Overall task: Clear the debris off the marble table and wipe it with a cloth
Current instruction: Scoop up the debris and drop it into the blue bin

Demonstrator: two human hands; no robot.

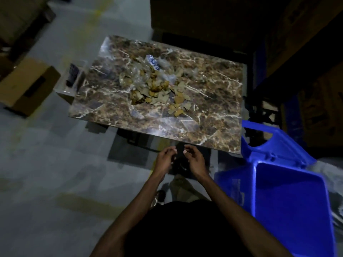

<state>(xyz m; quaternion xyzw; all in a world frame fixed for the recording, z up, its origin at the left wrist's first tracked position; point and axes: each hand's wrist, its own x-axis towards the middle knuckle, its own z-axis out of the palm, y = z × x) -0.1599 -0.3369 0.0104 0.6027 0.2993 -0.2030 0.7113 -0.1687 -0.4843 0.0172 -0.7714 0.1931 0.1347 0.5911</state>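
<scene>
Head cam, debris beyond fingers (mid-table)

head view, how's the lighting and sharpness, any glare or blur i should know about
Head view: dim overall, with the far boxes nearly black; pale glare on the marble table near its front edge; the debris is soft, and so are both hands; the wide lens bends the table's edges; the blue bin looks oversaturated.

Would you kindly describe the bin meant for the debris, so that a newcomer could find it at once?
Start at the marble table with the debris pile near its middle. At the table's near right corner stands the blue bin, right of both hands. Unlike the brown cardboard box on the floor to the left, it is bright blue plastic, open-topped and shows nothing inside.
</scene>
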